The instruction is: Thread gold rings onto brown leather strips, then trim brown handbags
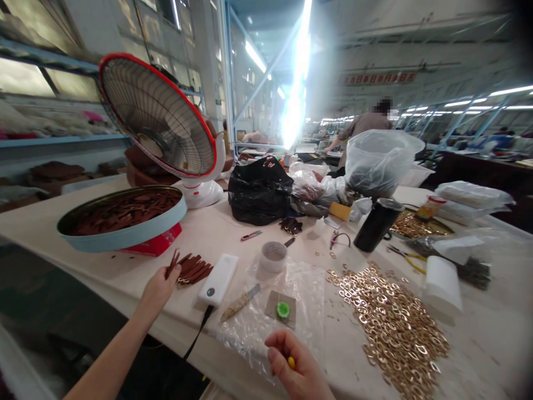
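Observation:
My left hand [160,289] is closed on a few narrow brown leather strips [172,260]. Beside it, more brown leather strips [194,270] lie in a fanned row on the table. My right hand [293,364] is curled near the front edge, with a small yellow thing [291,363] showing between its fingers; the rest of that thing is hidden. Just beyond the right hand, a green round piece [283,310] rests on a small grey-brown square [272,300], on clear plastic sheeting [308,289]. A knife with a wrapped handle [240,303] lies to the left of it.
A large heap of gold metal rings [395,328] spreads at the right. A round tin tray [175,214] of brown pieces stands at the left near a red-rimmed fan [162,116]. A white power bank [220,278], tape roll [273,256], black cup [377,225] and pliers [408,258] lie about.

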Available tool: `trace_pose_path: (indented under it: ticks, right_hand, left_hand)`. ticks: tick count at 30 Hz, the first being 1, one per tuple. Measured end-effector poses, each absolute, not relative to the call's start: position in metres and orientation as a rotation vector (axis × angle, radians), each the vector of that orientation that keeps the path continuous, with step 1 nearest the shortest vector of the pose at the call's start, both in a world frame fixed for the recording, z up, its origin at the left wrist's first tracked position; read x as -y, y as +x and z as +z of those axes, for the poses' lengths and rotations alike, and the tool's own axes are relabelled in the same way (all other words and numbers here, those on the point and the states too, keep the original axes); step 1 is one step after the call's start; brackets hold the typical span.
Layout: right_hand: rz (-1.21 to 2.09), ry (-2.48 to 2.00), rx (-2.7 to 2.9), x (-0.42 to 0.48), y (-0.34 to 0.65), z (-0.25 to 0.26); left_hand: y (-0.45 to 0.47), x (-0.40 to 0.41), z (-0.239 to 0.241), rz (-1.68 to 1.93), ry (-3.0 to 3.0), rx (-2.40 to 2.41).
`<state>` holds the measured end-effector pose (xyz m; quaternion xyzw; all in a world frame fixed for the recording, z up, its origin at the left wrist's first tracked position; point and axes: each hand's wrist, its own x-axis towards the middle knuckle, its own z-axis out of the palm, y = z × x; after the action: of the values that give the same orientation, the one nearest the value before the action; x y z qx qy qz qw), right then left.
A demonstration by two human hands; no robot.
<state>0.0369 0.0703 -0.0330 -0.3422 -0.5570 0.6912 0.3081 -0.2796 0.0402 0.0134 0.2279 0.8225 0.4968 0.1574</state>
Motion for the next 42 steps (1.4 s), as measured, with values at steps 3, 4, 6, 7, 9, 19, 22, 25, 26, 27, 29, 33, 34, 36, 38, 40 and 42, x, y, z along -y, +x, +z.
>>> trace_pose_path:
  ticks: [3, 4, 6, 7, 9, 19, 22, 25, 26, 27, 29, 33, 34, 36, 38, 40, 42]
  right_hand:
    - [1.781, -0.931, 1.575, -0.07, 0.037, -0.025]
    - [1.78, -0.922, 1.624, -0.07, 0.036, -0.021]
    - [1.783, -0.88, 1.711, -0.067, 0.033, -0.013]
    - [1.782, -0.85, 1.745, -0.066, 0.032, -0.01]
    - [1.731, -0.808, 1.779, -0.064, 0.03, -0.004]
    - [1.501, -1.05, 1.685, -0.074, 0.08, 0.009]
    - [1.446, -1.12, 1.666, -0.077, 0.093, 0.009]
    - [1.433, -1.089, 1.704, -0.073, 0.096, 0.011]
    - [1.472, -1.032, 1.719, -0.071, 0.097, 0.012]
    - [1.517, -0.964, 1.738, -0.07, 0.097, 0.014]
    - [1.602, -0.848, 1.811, -0.069, 0.101, 0.018]
    - [1.367, -1.11, 2.113, -0.089, 0.129, 0.018]
    - [1.175, -1.274, 2.205, -0.099, 0.14, 0.015]
    - [0.748, -1.584, 2.342, -0.119, 0.161, 0.004]
    - [0.506, -1.778, 2.395, -0.136, 0.178, -0.01]
    - [0.428, -1.848, 2.411, -0.147, 0.189, -0.024]
    - [0.4, -1.865, 2.421, -0.152, 0.193, -0.033]
  left_hand:
    - [-0.225, -0.039, 0.022, 1.476, 0.642, -2.062]
    - [-0.203, -0.04, 0.026, 1.483, 0.623, -1.91]
    - [-0.158, -0.041, 0.033, 1.52, 0.433, -1.427]
    - [-0.138, -0.042, 0.036, 1.522, 0.374, -1.272]
    - [-0.105, -0.045, 0.04, 1.547, 0.308, -1.102]
    - [-0.091, -0.044, 0.023, 1.596, 0.521, -1.335]
    - [-0.096, -0.036, 0.015, 1.543, 1.019, -1.696]
    - [-0.088, -0.032, 0.005, 1.202, 1.73, -1.791]
    - [-0.085, -0.033, 0.001, 1.093, 1.881, -1.746]
    - [-0.082, -0.034, -0.002, 1.006, 1.98, -1.694]
    - [-0.079, -0.039, -0.005, 0.939, 2.047, -1.648]
    - [-0.086, -0.046, -0.006, 0.994, 1.855, -1.679]
    - [-0.088, -0.046, -0.006, 1.01, 1.749, -1.684]
    - [-0.091, -0.045, -0.008, 1.022, 1.504, -1.676]
    - [-0.09, -0.044, -0.012, 1.031, 1.268, -1.666]
    - [-0.085, -0.043, -0.015, 1.058, 1.111, -1.639]
    - [-0.08, -0.044, -0.016, 1.085, 1.026, -1.598]
